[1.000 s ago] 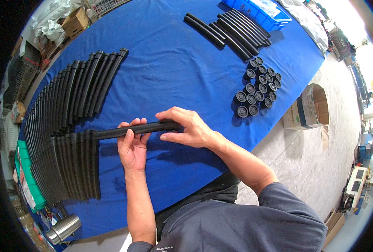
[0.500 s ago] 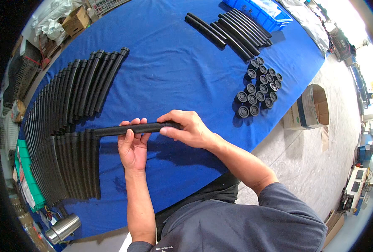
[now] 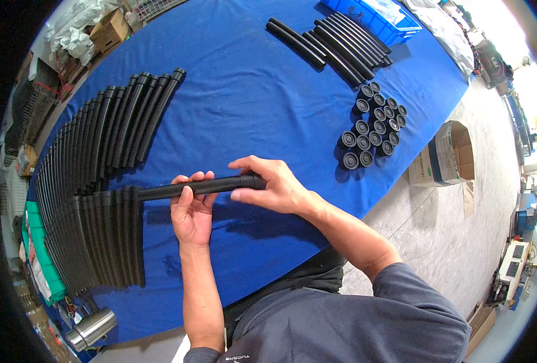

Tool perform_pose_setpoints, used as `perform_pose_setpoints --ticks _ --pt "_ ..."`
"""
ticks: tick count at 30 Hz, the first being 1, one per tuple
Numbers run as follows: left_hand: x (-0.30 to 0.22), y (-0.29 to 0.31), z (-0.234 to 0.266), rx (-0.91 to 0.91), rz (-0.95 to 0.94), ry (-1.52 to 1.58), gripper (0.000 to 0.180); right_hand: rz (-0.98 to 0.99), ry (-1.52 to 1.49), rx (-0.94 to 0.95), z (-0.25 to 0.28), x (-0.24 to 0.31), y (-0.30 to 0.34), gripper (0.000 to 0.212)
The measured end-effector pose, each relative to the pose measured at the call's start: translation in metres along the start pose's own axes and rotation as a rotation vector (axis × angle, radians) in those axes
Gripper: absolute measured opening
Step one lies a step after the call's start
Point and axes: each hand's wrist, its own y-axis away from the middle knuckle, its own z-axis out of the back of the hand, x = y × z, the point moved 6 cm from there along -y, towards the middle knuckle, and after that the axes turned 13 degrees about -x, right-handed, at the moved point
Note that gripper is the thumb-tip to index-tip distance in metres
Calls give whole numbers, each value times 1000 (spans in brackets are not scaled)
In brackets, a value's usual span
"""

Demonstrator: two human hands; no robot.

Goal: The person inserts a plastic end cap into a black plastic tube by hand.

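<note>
A long black tube [image 3: 214, 184] lies level above the blue cloth, its left end over the nearest row of tubes. My left hand [image 3: 192, 212] is closed round its middle from below, palm up, fingertips showing beyond it. On the tube's right end sits a wider black cap [image 3: 253, 181], cupped by my right hand [image 3: 275, 186]. Thumb and forefinger of that hand stand apart, with gaps between them and the tube; its other fingers are mostly hidden.
Two rows of capped black tubes [image 3: 93, 139] cover the table's left. Several loose caps [image 3: 374, 136] stand at the right, below bare tubes [image 3: 347, 45] and a blue crate [image 3: 395, 30]. A metal cylinder [image 3: 91, 330] is at the near left; a cardboard box [image 3: 441, 157] stands on the floor.
My right thumb and forefinger have spread from their pinch on the capped end, uncovering more of the cap. The left hand keeps its hold; the tube has barely shifted.
</note>
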Motion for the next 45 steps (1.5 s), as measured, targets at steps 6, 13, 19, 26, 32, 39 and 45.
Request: perform_pose_setpoints --ticks 6,13,19,26,32,39,45 --pt "-1 0 -1 -21 -5 30 23 336 1 -85 6 10 1 41" --pt "0 2 -2 -64 -7 39 22 385 -101 -161 5 15 3 38" --pt "0 1 -1 -81 -25 10 20 364 -22 -139 4 12 3 32" --pt "3 1 -3 -107 -45 -22 19 335 1 -144 6 10 4 31" --pt "-6 5 1 -71 -71 -72 22 405 -45 -150 -2 12 0 31" --pt "5 2 -7 -51 -16 -15 26 49 -182 -113 6 1 2 35" --pt "3 3 -6 -26 3 26 23 65 -60 -118 5 2 3 33"
